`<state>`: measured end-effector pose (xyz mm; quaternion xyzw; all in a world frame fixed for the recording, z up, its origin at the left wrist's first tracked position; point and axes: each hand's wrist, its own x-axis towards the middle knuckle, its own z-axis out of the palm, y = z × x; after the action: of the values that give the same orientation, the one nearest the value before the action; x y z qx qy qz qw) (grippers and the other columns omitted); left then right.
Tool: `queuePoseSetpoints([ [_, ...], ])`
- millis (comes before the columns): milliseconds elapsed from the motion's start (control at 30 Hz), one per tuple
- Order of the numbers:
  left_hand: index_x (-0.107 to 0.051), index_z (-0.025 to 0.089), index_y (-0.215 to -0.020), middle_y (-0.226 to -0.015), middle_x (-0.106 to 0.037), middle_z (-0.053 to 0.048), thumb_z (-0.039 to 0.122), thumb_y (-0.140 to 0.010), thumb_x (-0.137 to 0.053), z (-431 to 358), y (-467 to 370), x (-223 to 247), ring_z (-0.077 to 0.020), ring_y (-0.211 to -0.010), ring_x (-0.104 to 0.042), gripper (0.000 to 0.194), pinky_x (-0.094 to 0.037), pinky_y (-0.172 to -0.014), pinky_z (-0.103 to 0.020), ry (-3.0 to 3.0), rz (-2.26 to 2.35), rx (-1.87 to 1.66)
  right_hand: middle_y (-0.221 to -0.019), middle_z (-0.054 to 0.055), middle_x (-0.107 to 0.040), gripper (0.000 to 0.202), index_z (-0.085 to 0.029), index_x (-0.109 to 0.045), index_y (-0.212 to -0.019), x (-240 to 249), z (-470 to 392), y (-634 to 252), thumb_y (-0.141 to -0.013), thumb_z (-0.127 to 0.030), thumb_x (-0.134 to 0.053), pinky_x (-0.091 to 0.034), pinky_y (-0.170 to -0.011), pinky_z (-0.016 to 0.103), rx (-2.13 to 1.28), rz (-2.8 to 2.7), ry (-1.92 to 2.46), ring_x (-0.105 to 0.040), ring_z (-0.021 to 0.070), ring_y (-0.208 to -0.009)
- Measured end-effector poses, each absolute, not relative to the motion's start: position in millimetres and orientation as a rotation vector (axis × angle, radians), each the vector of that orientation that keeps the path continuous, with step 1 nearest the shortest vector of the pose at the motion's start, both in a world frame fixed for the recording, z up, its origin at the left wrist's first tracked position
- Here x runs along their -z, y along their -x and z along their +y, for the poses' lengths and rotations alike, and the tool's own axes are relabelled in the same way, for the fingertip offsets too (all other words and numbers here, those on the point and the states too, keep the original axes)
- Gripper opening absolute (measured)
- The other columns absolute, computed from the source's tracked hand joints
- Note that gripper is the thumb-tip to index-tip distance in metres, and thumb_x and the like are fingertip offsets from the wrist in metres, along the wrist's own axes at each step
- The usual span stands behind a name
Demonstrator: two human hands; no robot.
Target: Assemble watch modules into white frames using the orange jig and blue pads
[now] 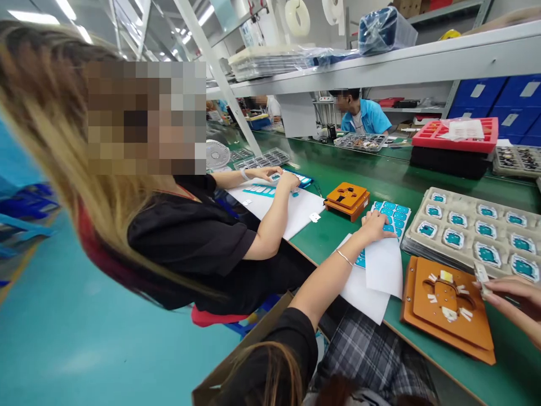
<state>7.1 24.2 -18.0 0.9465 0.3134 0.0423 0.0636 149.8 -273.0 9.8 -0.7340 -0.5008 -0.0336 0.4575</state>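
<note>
My left hand [375, 226] is over a sheet of blue stickers [397, 215], its fingers bent and gripping at the sheet. White backing paper [384, 265] spreads beneath my palm and wrist. At the right edge, my right hand [518, 303] pinches a small pale plate [480, 273] between thumb and fingertips, above the corner of an orange fixture [448, 307]. Small white pieces and a yellow one sit on that fixture. Behind it, a beige tray [416, 225] holds several white-framed parts with teal faces.
Left of me, a co-worker [186, 242] handles blue sticker sheets on white paper. A smaller orange fixture [347, 198] stands between us. A red tray [454, 135] tops a black box [448, 160] farther back. A shelf [380, 67] crosses above the green bench [316, 239].
</note>
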Motion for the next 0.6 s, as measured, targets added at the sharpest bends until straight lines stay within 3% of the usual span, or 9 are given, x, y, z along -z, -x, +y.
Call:
queuePoseSetpoints([
  [133, -0.056, 0.017, -0.124, -0.128, -0.058, -0.01, 0.036, -0.094, -0.059, 26.7, -3.4, 12.8, -0.0233, -0.11, -0.06, 0.036, -0.053, -0.093, -0.045, -2.812, 0.988, -0.041, -0.083, 0.006, -0.076, 0.011, -0.044, -0.075, -0.083, -19.2, -273.4, -142.0, -0.077, -0.053, -0.071, -0.062, -0.069, 0.042, -0.024, -1.365, 1.67, -0.072, 0.0299, -0.075],
  [267, -0.056, 0.017, -0.125, -0.129, -0.057, -0.01, 0.036, -0.094, -0.06, 30.2, -1.2, 11.1, -0.0241, -0.112, -0.059, 0.037, -0.052, -0.094, -0.047, -2.788, 0.996, 0.025, -0.086, 0.005, -0.075, 0.009, -0.036, -0.077, -0.088, -27.2, -270.2, -132.3, -0.08, -0.039, -0.073, -0.061, -0.068, 0.034, -0.164, -1.318, 1.569, -0.072, 0.0245, -0.076],
  [467, -0.056, 0.016, -0.125, -0.131, -0.055, -0.01, 0.037, -0.093, -0.06, 29.5, 0.3, 7.9, -0.0253, -0.115, -0.057, 0.038, -0.05, -0.097, -0.049, -2.736, 1.013, 0.099, -0.092, 0.006, -0.076, 0.015, -0.031, -0.078, -0.095, -27.9, -269.9, -125.9, -0.084, -0.036, -0.07, -0.061, -0.075, 0.032, -0.283, -1.324, 1.553, -0.072, 0.022, -0.085],
  [600, -0.06, 0.02, -0.114, -0.135, -0.049, -0.009, 0.044, -0.085, -0.068, 29.4, 1.9, 6.3, -0.0302, -0.127, -0.046, 0.038, -0.043, -0.101, -0.049, -2.688, 1.045, 0.131, -0.093, 0.006, -0.077, 0.017, -0.028, -0.078, -0.093, -27.9, -268.6, -124.1, -0.085, -0.04, -0.069, -0.062, -0.072, 0.032, -0.323, -1.324, 1.555, -0.073, 0.0217, -0.085],
])
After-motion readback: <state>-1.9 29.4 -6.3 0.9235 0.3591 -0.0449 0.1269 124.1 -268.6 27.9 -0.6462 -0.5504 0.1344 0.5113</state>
